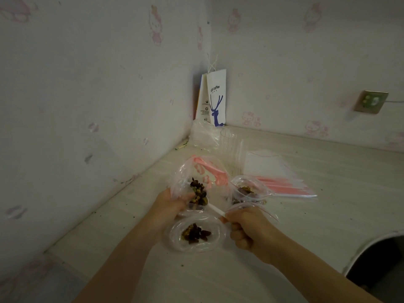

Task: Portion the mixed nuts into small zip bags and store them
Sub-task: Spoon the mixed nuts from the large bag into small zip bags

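We find the left hand (172, 204) grasping the nut bag (196, 182), the right hand (244, 226) clenched on a scoop (215, 209), two small bags (194, 234) part-filled on the bench (328, 215), none sealed or stored, with empty bags (273, 169) remaining.

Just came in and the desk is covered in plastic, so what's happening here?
A person is portioning mixed nuts. The left hand holds a large clear bag of nuts open; the right hand works a white spoon in it. Two small zip bags already hold nuts. Empty zip bags lie behind.
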